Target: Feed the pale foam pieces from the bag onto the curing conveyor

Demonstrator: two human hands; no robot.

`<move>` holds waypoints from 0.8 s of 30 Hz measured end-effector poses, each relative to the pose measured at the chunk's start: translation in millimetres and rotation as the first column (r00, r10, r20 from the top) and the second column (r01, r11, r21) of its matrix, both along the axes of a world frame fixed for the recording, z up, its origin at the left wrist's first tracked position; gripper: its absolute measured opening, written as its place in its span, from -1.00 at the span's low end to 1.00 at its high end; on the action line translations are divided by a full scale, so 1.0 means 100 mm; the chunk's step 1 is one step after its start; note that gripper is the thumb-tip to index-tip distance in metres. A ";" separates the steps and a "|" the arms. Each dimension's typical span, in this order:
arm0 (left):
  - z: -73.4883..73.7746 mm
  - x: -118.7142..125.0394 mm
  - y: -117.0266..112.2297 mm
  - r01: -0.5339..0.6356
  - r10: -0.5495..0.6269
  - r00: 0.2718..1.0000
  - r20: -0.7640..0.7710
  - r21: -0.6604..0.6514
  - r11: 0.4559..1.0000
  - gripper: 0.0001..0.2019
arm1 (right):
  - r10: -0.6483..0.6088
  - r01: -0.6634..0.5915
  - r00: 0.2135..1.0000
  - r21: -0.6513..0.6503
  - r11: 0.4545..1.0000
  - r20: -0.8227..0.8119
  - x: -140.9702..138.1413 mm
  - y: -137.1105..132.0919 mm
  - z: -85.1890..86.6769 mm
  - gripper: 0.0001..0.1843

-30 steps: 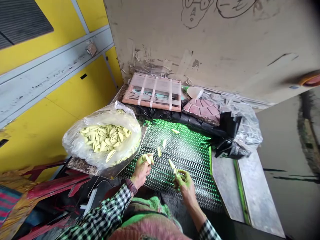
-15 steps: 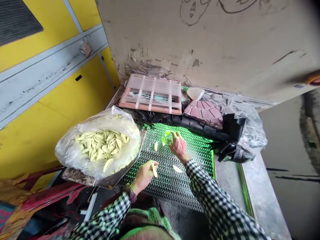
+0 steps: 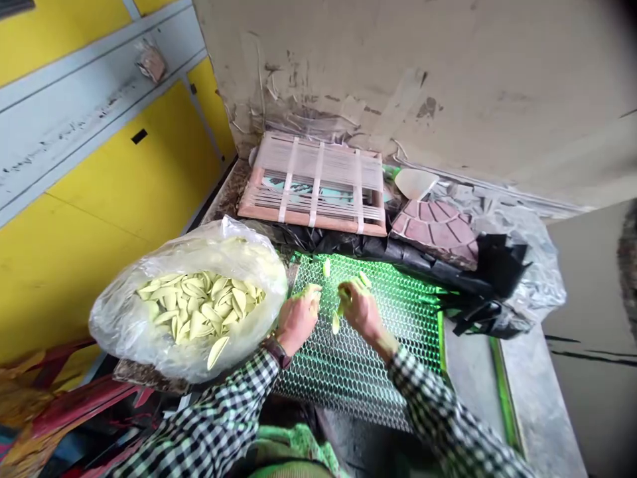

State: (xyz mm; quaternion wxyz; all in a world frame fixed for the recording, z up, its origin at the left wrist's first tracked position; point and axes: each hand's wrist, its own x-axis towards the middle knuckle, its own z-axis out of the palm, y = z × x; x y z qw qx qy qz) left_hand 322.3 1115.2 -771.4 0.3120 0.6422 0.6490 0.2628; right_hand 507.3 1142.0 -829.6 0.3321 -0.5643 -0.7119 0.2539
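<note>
While over wire mesh (image 3: 368,378), left hand (image 3: 297,322), right hand (image 3: 361,311) pinching pale crescents (image 3: 336,323).

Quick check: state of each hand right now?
Left hand: closed, anything held is hidden.
Right hand: closed, holding a pale green slice.

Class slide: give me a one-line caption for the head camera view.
Left hand and right hand handle pale green slices over green-lit wire mesh beside a heaped plastic bag.

Room over the wire mesh (image 3: 378,378) right of the right hand (image 3: 361,309); plastic bag (image 3: 199,352) blocks past the left hand (image 3: 298,320), black plastic sheeting (image 3: 348,242) lies beyond the mesh.
</note>
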 end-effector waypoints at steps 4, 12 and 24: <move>-0.04 0.11 -0.05 0.232 -0.192 0.956 0.220 -0.173 0.957 -0.81 | -0.313 0.235 0.865 -0.236 0.943 -0.391 -0.10 -0.68 -0.12 -0.73; -0.48 0.29 -0.61 0.183 -0.127 0.962 0.243 -0.226 0.957 -0.71 | -0.425 0.400 0.833 -0.145 0.905 -0.354 0.00 -1.00 -0.37 -0.75; -0.33 0.07 -0.68 0.138 -0.132 0.989 0.069 -0.082 0.987 -0.77 | -0.182 0.182 0.983 0.006 0.983 0.031 0.92 0.63 -0.17 -0.68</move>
